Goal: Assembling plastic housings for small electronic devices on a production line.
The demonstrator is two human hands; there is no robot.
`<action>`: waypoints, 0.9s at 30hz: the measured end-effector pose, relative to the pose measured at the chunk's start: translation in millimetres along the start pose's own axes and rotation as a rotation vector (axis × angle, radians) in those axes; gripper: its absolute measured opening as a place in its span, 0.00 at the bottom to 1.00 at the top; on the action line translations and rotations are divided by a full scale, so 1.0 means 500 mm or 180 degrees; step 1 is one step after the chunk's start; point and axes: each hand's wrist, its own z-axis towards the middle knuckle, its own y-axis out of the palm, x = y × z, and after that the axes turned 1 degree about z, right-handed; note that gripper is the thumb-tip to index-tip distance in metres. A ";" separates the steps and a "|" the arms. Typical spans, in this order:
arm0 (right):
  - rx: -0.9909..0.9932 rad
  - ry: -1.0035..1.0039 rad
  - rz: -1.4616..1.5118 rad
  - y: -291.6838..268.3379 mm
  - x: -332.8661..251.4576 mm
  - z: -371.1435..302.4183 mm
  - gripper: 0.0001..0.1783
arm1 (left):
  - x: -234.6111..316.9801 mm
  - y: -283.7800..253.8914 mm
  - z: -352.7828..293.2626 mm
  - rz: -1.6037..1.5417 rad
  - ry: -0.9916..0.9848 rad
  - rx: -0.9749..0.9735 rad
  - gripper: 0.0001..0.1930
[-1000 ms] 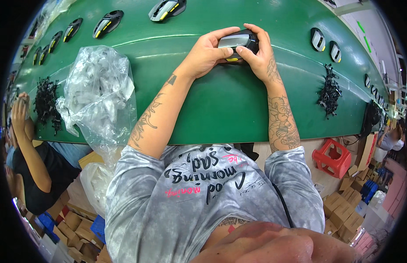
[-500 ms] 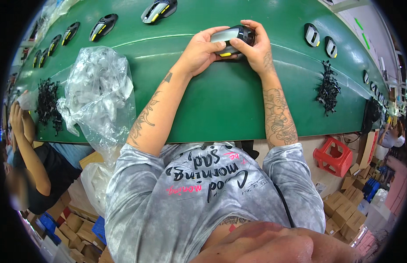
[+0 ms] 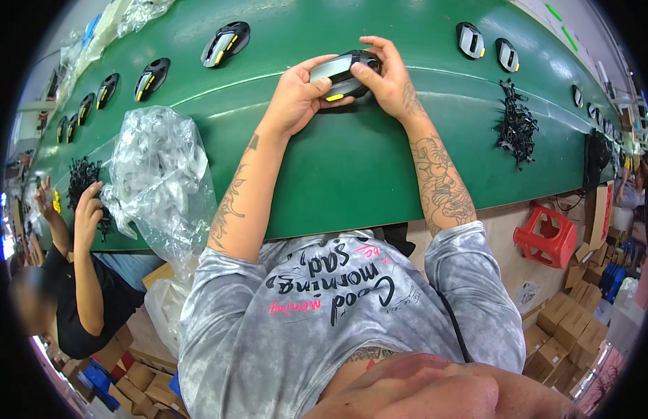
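Observation:
Above the green table, both my hands hold a computer mouse (image 3: 348,73) with a black body, a silver-grey panel and a yellow side strip. My left hand (image 3: 296,99) is closed round its left end, thumb on the near side. My right hand (image 3: 390,82) grips the other end with its thumb on top, while a finger stretches out beyond the far edge. The mouse's underside is hidden. Similar mice stand on the table: one (image 3: 226,45) beyond my left hand, another (image 3: 151,79) farther left, and two (image 3: 470,40) at the right.
A clear plastic bag (image 3: 159,160) with grey pieces lies left of my arm. Tangled black parts are heaped at right (image 3: 518,129) and left (image 3: 83,178). A co-worker's hand (image 3: 88,213) is near the left heap. A red stool (image 3: 545,236) and cardboard boxes (image 3: 568,325) stand lower right.
The view has shifted, moving the table things within the picture. My hands still hold the mouse, now more tilted, with a right finger lifted. The co-worker's hands have come apart.

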 end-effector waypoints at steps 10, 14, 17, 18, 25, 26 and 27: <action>0.0375 0.0698 0.0687 0.016 -0.025 0.006 0.25 | -0.004 -0.001 -0.002 0.0629 -0.0086 -0.0116 0.35; 0.0953 0.0899 0.1735 0.019 -0.020 0.004 0.21 | -0.005 0.010 0.008 0.0682 -0.0047 -0.0173 0.39; 0.0926 0.0819 0.1623 0.009 -0.003 0.004 0.22 | -0.007 0.012 0.005 0.0702 -0.0071 -0.0134 0.42; 0.0817 0.0895 0.1350 0.002 -0.010 0.007 0.23 | -0.007 0.015 0.002 0.0872 -0.0002 -0.0084 0.43; 0.0230 0.0544 0.0761 -0.005 -0.021 0.004 0.31 | 0.002 0.011 -0.003 0.0455 0.0130 0.0531 0.45; 0.0051 0.0393 0.0565 -0.010 -0.021 0.001 0.33 | 0.001 0.011 0.001 0.0492 0.0125 0.0496 0.45; 0.0063 0.0402 0.0528 -0.014 -0.015 -0.001 0.34 | -0.001 0.012 0.006 0.0419 0.0118 0.0532 0.45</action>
